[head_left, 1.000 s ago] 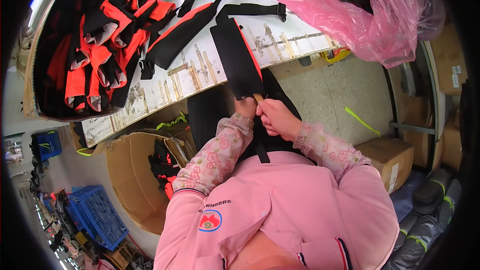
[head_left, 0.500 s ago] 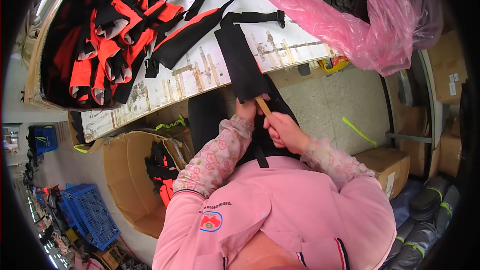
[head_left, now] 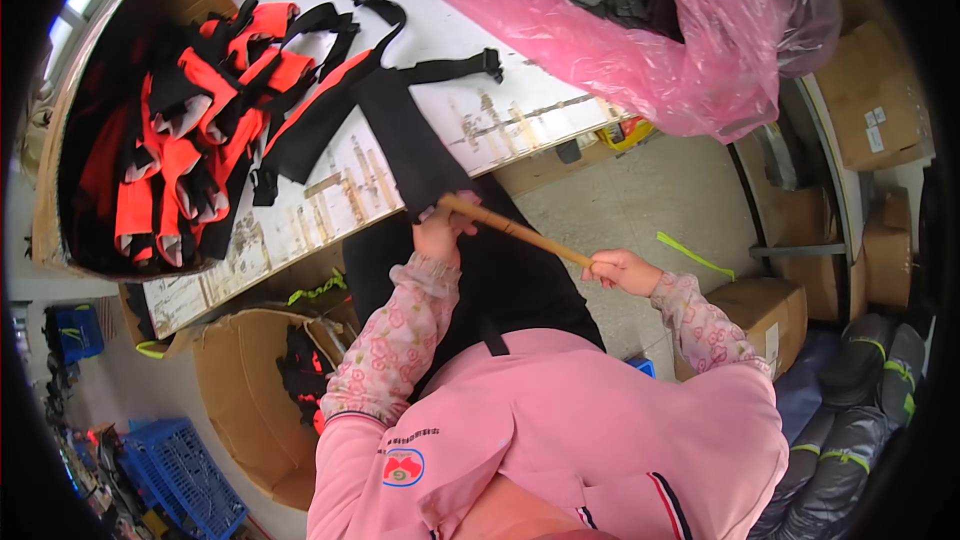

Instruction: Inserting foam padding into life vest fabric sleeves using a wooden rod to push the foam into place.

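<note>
Gripping wooden stick point(head_left: 515, 230) between both hands: left hand point(head_left: 440, 232) pinning black fabric point(head_left: 420, 155), right hand point(head_left: 618, 268) clenched

Head view: one fisheye camera, worn on the head, faces steeply down over the pink chest; hands close below, table point(head_left: 480, 115) edge beyond, floor point(head_left: 650, 200) right.

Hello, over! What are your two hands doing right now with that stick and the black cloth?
Left hand pinches black fabric piece at the table edge. Right hand grips wooden stick, tip at the left hand. Nothing in between.
</note>
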`<state>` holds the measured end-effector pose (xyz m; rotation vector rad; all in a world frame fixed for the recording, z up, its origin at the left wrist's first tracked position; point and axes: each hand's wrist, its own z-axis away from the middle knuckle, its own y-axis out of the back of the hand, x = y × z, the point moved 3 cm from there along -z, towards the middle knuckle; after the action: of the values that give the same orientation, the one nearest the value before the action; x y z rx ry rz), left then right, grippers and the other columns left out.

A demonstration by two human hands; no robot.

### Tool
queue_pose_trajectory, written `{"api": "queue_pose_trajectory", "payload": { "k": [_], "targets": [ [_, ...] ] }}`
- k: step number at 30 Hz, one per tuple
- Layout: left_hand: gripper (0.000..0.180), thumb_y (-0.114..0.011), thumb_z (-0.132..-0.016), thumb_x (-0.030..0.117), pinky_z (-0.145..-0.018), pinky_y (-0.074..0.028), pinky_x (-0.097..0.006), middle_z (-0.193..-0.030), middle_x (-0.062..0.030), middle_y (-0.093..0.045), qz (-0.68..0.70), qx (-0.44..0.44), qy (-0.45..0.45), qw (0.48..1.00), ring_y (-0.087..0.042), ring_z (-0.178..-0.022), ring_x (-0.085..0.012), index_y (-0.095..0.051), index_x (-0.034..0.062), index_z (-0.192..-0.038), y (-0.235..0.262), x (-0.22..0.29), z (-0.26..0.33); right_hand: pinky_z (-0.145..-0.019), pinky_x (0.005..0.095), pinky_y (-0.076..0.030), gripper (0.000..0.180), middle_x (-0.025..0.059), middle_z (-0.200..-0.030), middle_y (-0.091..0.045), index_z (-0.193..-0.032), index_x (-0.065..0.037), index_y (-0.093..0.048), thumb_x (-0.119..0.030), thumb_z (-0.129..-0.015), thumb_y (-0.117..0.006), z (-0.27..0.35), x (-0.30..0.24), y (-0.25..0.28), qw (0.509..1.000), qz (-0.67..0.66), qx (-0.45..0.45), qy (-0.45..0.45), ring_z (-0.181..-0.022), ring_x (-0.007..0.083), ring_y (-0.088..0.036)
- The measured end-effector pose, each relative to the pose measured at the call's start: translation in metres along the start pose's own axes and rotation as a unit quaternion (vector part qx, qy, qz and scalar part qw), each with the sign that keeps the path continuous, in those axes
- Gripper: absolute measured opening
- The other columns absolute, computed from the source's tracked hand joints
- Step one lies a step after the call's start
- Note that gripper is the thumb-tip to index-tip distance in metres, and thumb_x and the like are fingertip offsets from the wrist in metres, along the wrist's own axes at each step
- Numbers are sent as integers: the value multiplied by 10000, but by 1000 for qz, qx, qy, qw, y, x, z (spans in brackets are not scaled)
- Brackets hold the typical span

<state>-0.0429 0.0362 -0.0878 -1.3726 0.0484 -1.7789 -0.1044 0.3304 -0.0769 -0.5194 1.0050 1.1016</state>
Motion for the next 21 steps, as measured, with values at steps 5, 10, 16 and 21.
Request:
{"api": "queue_pose_trajectory", "payload": {
  "k": [5, 10, 16, 21],
  "targets": [
    [208, -491, -908, 150, -707, -522, -376, -814, -143, -632, 70, 45, 9, 997, -615, -643, -224, -539, -47, -950, -3, 1, 0, -475, 197, -389, 248, -21, -663, -506, -973, -35, -594, -233, -935, -448, -25, -72, 48, 978, -124, 168, 20, -522, 45, -474],
    [233, -484, -917, 173, -762, -511, -400, -809, -151, -631, 50, -2, 37, 998, -599, -601, -208, -551, -48, -952, -3, 9, 1, -543, 290, -454, 236, 70, -715, -611, -916, -17, -633, -224, -882, -525, -103, -135, 132, 842, 252, 393, 271, -575, 169, -580],
    [232, -476, -914, 161, -767, -515, -406, -797, -168, -631, 36, 9, 65, 997, -553, -505, -197, -565, -52, -928, 2, 4, 3, -735, 301, -464, 254, 160, -944, -643, -985, -51, -650, -230, -815, -589, -198, -186, 285, 812, 155, 499, 260, -853, 220, -623],
    [246, -439, -934, 175, -840, -475, -473, -557, -120, -530, 0, 7, 68, 998, -603, -695, -245, -570, -17, -852, -2, 4, 3, -782, 275, -456, 264, 89, -1003, -654, -1007, -60, -654, -201, -785, -625, -237, -176, 319, 837, -3, 540, 88, -909, 173, -609]
  ]
}}
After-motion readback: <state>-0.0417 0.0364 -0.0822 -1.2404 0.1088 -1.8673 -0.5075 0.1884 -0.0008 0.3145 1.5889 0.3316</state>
